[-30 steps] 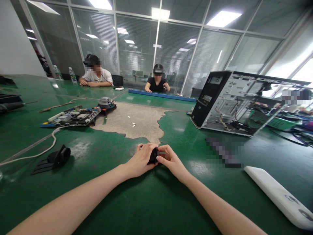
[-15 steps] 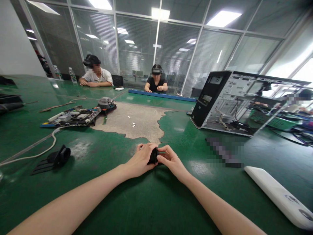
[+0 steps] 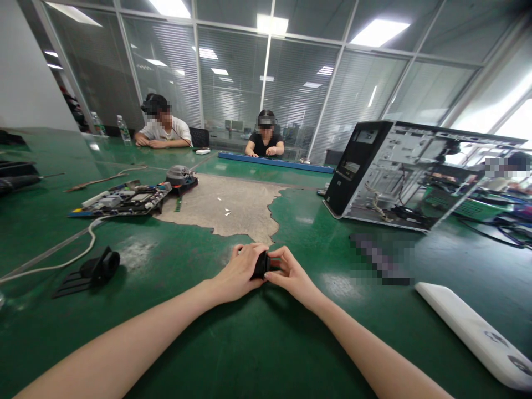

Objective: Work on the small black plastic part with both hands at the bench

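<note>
Both my hands are at a small black block-like part (image 3: 261, 265) low over the green table (image 3: 266, 343). My left hand (image 3: 242, 268) wraps over it from the left and hides most of it, so its kind does not show. From the right, my right hand (image 3: 286, 270) pinches its right side with thumb and fingertips. A black plastic piece with a round collar (image 3: 102, 265) lies to the left of my hands. Beyond them, bare tan board (image 3: 245, 205) shows where the green surface is torn away, with small white scraps on it.
At left are a circuit board (image 3: 128, 198), a round cooling fan (image 3: 182, 175) and a pale cable (image 3: 89, 244). An open computer case (image 3: 374, 172) stands at right, near a blurred-out dark object (image 3: 382, 260) and a long white object (image 3: 469, 327). Two people sit across the table.
My right thumb has shifted slightly down and left along the black part. My left hand and the things around look unchanged.
</note>
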A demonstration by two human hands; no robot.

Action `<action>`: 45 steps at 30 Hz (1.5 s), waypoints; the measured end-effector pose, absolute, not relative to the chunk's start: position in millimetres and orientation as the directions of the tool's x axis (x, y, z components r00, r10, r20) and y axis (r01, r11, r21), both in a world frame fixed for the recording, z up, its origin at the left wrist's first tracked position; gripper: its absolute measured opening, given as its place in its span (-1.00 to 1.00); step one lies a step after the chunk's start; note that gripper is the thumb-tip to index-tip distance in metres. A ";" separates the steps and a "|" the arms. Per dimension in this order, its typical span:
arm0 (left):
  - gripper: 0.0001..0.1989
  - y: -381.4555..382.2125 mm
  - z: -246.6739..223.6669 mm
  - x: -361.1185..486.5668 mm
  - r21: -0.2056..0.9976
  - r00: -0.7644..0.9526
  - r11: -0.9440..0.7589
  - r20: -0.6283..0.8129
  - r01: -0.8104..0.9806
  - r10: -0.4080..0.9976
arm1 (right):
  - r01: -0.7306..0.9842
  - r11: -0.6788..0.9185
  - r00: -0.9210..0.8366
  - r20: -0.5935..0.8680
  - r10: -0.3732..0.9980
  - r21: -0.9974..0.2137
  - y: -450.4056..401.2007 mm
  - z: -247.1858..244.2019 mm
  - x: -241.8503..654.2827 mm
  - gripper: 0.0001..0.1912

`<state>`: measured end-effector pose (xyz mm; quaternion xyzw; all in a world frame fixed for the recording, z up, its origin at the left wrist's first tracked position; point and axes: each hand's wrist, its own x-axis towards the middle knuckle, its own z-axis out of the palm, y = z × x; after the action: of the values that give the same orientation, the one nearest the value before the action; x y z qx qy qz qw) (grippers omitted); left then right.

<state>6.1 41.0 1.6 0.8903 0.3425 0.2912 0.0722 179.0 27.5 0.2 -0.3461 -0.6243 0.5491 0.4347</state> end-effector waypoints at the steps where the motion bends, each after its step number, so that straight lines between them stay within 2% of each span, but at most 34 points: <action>1: -0.40 41.0 1.6 6.1 0.328 0.595 -0.755 0.469 0.569 0.652 | -0.047 0.153 -0.380 0.160 0.911 -0.987 27.2 0.0 178.9 -0.72; 6: -0.43 41.1 1.6 6.2 0.330 0.588 -0.753 0.478 0.569 0.653 | -0.042 0.167 -0.334 0.171 0.927 -0.985 30.0 -3.5 177.0 -0.80; 13: -0.43 42.0 0.6 6.6 0.323 0.596 -0.759 0.475 0.566 0.647 | -0.020 0.135 -0.341 0.134 0.930 -0.991 32.2 -0.2 176.8 -0.68; 18: -0.40 42.3 -0.4 6.2 0.324 0.595 -0.757 0.475 0.567 0.649 | -0.042 0.145 -0.402 0.150 0.903 -0.989 29.0 4.2 178.5 -0.68; 26: -0.42 41.1 1.7 6.3 0.334 0.592 -0.753 0.471 0.567 0.654 | -0.065 0.140 -0.362 0.154 0.920 -0.988 30.0 0.4 176.5 -0.79; 32: -0.41 41.7 2.4 6.3 0.338 0.595 -0.755 0.469 0.561 0.652 | -0.021 0.127 -0.354 0.126 0.927 -0.992 30.6 3.6 177.2 -0.70; 38: -0.41 41.4 1.0 6.0 0.335 0.591 -0.754 0.472 0.565 0.654 | -0.072 0.111 -0.408 0.131 0.903 -0.991 28.1 6.6 178.1 -0.66; 45: -0.42 41.3 1.5 6.1 0.335 0.590 -0.752 0.471 0.568 0.656 | -0.058 0.143 -0.363 0.154 0.919 -0.988 30.4 0.5 177.3 -0.76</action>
<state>6.1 41.3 1.5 0.8884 0.3444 0.2941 0.0744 177.3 30.4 0.5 -0.3512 -0.6132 0.5526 0.4418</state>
